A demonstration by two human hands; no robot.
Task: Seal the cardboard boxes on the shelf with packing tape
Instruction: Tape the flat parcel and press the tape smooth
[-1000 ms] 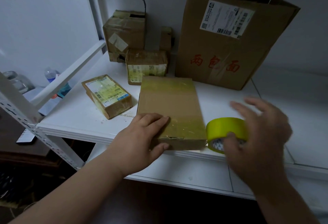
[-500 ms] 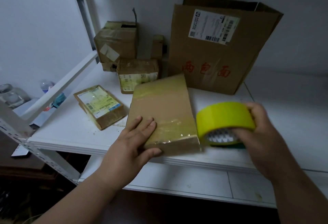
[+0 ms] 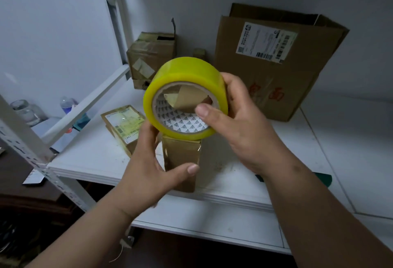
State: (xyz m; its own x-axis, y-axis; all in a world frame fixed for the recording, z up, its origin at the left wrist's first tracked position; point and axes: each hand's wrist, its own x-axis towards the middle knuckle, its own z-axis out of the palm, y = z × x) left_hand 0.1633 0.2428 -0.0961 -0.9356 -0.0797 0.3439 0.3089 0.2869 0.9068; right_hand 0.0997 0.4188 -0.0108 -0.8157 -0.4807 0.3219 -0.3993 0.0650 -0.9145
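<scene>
A yellow roll of packing tape (image 3: 187,72) is held up in front of me by my right hand (image 3: 240,123), thumb hooked into its core and fingers round the outside. Right under it stands a flat brown cardboard box (image 3: 180,161), tipped up on its end at the front of the white shelf (image 3: 95,157). My left hand (image 3: 146,170) grips that box, thumb across its near face. Through the roll's core a bit of the box's top shows.
On the shelf sit a small labelled box (image 3: 121,125) at left, a taped box (image 3: 153,55) at the back and a tall open carton (image 3: 274,63) at right. A white shelf post (image 3: 27,148) and slanted brace stand at left. A lower shelf runs beneath.
The right hand lifted the tape roll off the shelf and up over the box. The left hand tipped the flat box from lying down onto its end.
</scene>
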